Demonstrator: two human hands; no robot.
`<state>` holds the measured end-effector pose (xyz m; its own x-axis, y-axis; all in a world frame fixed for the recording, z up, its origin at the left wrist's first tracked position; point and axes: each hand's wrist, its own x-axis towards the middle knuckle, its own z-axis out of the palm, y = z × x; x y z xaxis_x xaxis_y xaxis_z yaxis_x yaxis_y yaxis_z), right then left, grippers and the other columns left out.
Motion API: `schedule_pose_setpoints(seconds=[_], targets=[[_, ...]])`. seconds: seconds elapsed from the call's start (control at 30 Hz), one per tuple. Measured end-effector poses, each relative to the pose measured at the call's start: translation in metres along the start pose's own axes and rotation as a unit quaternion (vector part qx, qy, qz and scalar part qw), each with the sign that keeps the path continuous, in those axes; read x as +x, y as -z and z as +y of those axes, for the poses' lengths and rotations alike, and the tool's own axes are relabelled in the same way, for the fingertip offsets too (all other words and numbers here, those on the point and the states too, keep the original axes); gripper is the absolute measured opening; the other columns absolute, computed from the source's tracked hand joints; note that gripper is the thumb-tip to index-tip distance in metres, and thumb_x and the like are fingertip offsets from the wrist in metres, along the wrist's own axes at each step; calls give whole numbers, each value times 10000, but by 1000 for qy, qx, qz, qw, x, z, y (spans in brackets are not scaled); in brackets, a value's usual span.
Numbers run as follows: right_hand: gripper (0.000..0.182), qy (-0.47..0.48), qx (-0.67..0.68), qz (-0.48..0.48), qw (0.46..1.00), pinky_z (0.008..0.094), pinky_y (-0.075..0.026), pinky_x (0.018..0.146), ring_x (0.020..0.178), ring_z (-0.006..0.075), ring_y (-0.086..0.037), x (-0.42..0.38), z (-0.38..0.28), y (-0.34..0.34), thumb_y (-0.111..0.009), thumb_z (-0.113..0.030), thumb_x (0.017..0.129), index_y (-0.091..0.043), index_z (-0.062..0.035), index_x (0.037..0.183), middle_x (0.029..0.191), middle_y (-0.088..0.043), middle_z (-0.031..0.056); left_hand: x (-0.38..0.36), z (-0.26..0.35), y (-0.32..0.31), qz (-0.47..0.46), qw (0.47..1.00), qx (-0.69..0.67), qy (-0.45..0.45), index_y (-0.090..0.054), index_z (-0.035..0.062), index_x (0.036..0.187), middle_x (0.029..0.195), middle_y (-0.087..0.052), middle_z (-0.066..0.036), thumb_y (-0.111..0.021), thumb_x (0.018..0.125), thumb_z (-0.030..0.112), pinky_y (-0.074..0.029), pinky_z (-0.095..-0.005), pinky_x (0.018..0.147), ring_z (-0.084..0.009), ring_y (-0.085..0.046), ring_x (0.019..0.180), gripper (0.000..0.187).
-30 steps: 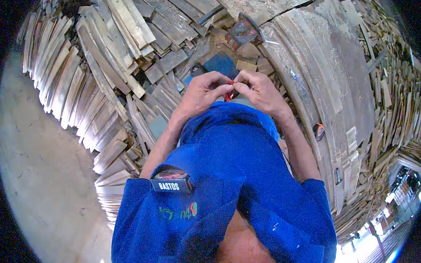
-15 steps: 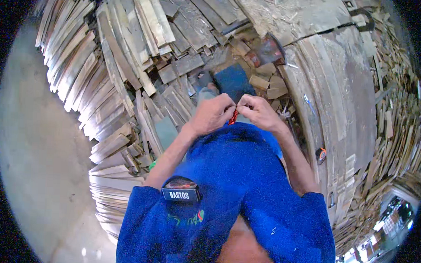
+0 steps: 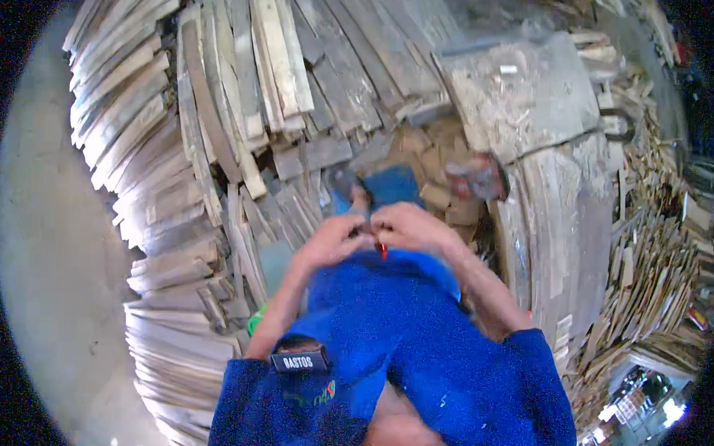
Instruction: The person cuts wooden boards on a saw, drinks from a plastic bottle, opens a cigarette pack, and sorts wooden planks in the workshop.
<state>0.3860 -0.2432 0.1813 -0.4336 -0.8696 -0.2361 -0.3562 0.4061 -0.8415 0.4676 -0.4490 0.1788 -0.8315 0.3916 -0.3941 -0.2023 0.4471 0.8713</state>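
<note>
Close in front of my waist, my left hand (image 3: 337, 240) and my right hand (image 3: 408, 227) meet, fingers curled in and pinched together. Between their fingertips is a small, bright red, shiny thing (image 3: 383, 248), mostly covered by the fingers and blurred; I cannot tell what kind of thing it is. It shows just above the hem of the blue shirt (image 3: 378, 302). A dark box marked BASTOS (image 3: 299, 361) sticks out of the chest pocket.
Stacked wooden boards (image 3: 276, 63) rise ahead and to the left, beside a bare concrete floor (image 3: 53, 252). Wood offcuts (image 3: 438, 159) lie beyond my hands, near a blue piece (image 3: 394, 185). To the right stands a worn wooden bench (image 3: 558, 206), with a heap of wood strips (image 3: 647, 233) past it.
The view has tilted and shifted, so the hands and shirt sit lower in it. Both hands stay together at the red thing, which shows less between the fingers.
</note>
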Motion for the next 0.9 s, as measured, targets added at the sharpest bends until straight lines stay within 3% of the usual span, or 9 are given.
schedule_pose_setpoints(seconds=[0.07, 0.13, 0.2, 0.3, 0.4, 0.53, 0.7, 0.9], targets=[[242, 1, 41, -59, 997, 497, -490, 693, 803, 405, -623, 25, -12, 19, -561, -262, 796, -640, -53, 889, 820, -647, 198, 8, -6, 26, -1, 999, 12, -41, -635, 40, 1062, 923, -682, -143, -589, 873, 265, -493, -386, 764, -268, -647, 851, 297], [241, 1, 22, -76, 997, 498, -490, 690, 799, 406, -624, 48, -22, 32, -560, -257, 792, -638, -50, 888, 818, -648, 197, 11, -7, 50, -49, 999, -11, 0, -633, 59, 1078, 958, -679, -158, -591, 861, 269, -496, -403, 803, -298, -650, 892, 305], [239, -12, 12, -119, 993, 500, -491, 684, 792, 407, -628, 73, -29, 43, -557, -247, 785, -632, -43, 884, 814, -651, 196, 12, 0, 78, -36, 999, 17, -8, -634, 60, 1047, 929, -670, -169, -594, 860, 255, -496, -408, 773, -315, -647, 867, 273], [243, -18, -1, -78, 997, 500, -491, 679, 786, 409, -629, 100, -28, 39, -551, -242, 780, -629, -36, 883, 806, -651, 198, 10, 8, 104, -28, 998, 54, -4, -635, 62, 986, 872, -650, -191, -599, 858, 226, -497, -418, 712, -350, -642, 818, 212], [228, -36, -14, -43, 998, 495, -485, 679, 780, 405, -627, 122, -31, 40, -541, -233, 784, -627, -40, 868, 794, -647, 197, 17, 5, 118, 88, 989, 118, 13, -636, 87, 985, 864, -650, -199, -588, 850, 213, -500, -436, 700, -390, -629, 803, 190], [220, -85, -19, -20, 996, 492, -481, 678, 771, 398, -627, 135, -13, 32, -528, -231, 791, -634, -48, 851, 792, -646, 199, 29, -5, 120, 114, 984, 138, 15, -640, 101, 985, 862, -647, -215, -599, 824, 228, -500, -464, 702, -411, -623, 810, 209], [269, -84, -35, -53, 994, 505, -500, 672, 772, 402, -640, 148, -2, 48, -527, -253, 779, -661, -40, 878, 837, -665, 210, 52, -21, 120, 42, 982, 174, 63, -644, 91, 972, 842, -646, -225, -602, 807, 266, -498, -486, 705, -413, -625, 811, 245], [225, -116, -24, -33, 992, 499, -491, 691, 811, 393, -636, 180, 26, 66, -535, -245, 790, -650, -64, 857, 843, -660, 198, 93, -2, 146, 57, 969, 173, 165, -660, 83, 977, 831, -652, -221, -586, 816, 331, -495, -496, 706, -410, -628, 816, 305]])
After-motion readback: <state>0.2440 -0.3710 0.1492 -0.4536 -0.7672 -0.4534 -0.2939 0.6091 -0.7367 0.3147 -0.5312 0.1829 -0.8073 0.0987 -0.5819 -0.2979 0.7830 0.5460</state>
